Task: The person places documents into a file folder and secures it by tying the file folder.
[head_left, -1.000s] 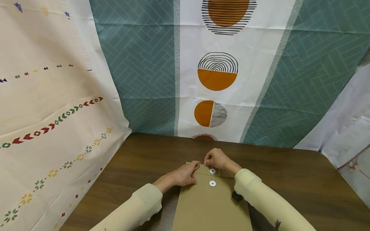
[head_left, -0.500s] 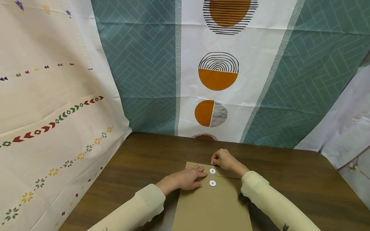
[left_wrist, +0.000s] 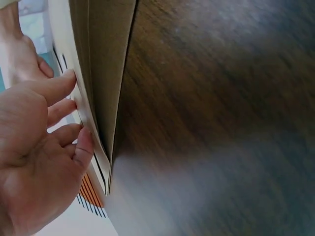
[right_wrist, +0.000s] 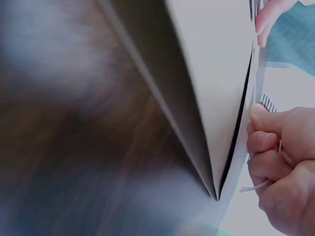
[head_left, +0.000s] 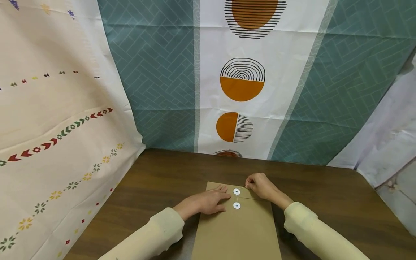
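Note:
A brown string-tie envelope [head_left: 238,227] lies on the table with its flap folded down. Two white button discs sit on it, the upper button [head_left: 236,191] on the flap and the lower button [head_left: 237,206] just below. Thin string runs between them. My left hand [head_left: 211,200] rests on the envelope's upper left with fingers spread, pressing it, as the left wrist view shows from the side. Right of the upper button, my right hand [head_left: 260,185] pinches the string [right_wrist: 253,187], which stretches to that button; the loose end pokes out from the curled fingers in the right wrist view.
The dark wooden table [head_left: 175,169] extends around the envelope. A patterned curtain [head_left: 162,79] hangs behind the table, and a cream embroidered cloth [head_left: 65,144] drapes along the left side. Pale cloth [head_left: 390,144] hangs at the right.
My right hand has moved rightward, drawing the string from the left of the upper button, over its top, to its right. The left hand shifted right and flattened onto the envelope.

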Tool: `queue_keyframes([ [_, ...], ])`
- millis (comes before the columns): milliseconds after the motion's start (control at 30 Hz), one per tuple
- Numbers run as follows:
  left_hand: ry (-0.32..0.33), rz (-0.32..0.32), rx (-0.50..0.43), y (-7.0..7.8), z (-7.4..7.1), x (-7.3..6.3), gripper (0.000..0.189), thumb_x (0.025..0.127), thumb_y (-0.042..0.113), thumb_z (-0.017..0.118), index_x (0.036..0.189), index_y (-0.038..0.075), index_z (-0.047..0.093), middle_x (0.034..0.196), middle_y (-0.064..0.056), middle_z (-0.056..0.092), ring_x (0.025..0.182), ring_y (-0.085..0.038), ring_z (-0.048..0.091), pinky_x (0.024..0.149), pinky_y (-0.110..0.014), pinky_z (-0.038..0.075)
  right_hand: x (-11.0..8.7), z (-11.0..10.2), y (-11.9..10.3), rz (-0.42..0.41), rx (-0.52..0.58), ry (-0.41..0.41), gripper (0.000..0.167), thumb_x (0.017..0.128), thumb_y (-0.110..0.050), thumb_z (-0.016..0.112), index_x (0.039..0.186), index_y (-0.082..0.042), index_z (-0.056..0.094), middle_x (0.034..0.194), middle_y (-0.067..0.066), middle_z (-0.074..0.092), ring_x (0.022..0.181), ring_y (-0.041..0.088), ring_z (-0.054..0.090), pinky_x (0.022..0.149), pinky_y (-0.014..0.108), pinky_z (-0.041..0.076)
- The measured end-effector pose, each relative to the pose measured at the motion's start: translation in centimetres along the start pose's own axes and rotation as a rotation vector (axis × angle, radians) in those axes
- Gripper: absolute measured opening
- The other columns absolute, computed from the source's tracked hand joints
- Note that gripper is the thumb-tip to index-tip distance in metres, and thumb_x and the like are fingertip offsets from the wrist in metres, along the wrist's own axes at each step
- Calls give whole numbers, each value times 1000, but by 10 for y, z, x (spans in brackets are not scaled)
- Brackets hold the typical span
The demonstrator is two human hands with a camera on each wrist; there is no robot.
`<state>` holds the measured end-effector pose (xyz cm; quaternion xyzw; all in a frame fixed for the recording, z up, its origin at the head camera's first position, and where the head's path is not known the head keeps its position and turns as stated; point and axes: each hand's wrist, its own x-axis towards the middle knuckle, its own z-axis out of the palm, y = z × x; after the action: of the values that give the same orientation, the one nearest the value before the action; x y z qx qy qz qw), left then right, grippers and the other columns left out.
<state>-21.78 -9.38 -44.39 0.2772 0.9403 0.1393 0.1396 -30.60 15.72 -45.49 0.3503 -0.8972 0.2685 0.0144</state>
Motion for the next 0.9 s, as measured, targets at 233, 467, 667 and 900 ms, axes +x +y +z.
queue_keyframes([
  [233,-11,-2,28,2,0,-1,55,104,32,62,154,15,49,165,-12,32,155,-29,23,121,-39,28,-16,-1,-8,43,-135,5,12,89,-4,77,83,-13,73,84,-6,66,71,8,57,64,31,51],
  [467,-27,-10,68,4,0,-2,56,105,34,59,157,16,46,166,-13,30,155,-29,21,121,-38,27,-30,2,-15,-73,-298,37,15,86,-4,80,84,-18,76,88,-6,70,80,16,70,66,37,56],
  [667,-55,-21,54,7,-3,-2,63,103,41,61,158,16,43,167,-13,27,156,-30,18,120,-38,28,-41,6,-25,-183,-328,47,14,84,-2,81,83,-15,75,84,-7,66,72,10,65,60,32,53],
  [900,-54,-34,30,7,1,-3,68,102,46,61,159,15,41,168,-13,24,156,-29,15,121,-39,27,-48,10,-32,-228,-326,54,18,82,0,80,79,-15,73,80,-8,63,63,1,53,54,25,47],
])
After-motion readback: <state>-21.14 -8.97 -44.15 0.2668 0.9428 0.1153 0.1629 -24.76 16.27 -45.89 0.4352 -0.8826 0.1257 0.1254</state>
